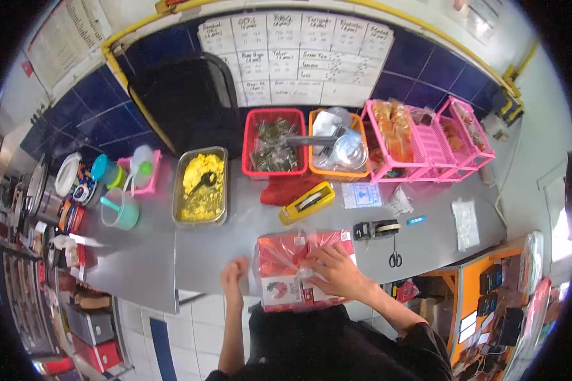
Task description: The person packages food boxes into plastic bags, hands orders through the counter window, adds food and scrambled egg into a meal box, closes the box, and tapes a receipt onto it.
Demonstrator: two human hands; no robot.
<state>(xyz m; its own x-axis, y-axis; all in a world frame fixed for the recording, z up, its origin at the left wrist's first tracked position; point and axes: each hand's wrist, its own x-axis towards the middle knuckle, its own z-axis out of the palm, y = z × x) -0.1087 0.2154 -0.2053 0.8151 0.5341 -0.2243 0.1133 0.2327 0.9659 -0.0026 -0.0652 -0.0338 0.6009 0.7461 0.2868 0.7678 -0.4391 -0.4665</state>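
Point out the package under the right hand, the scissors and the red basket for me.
Package (282, 289): head view, on the lower left of its printed face.
Scissors (395, 258): head view, on the black handles.
Red basket (274, 173): head view, on its front wall.

Handwritten "Green Tea" stands on the white wall sheets (297, 58).

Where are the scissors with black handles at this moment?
In the head view, the scissors lie right of centre on the grey table, just below the tape dispenser and right of the red package.
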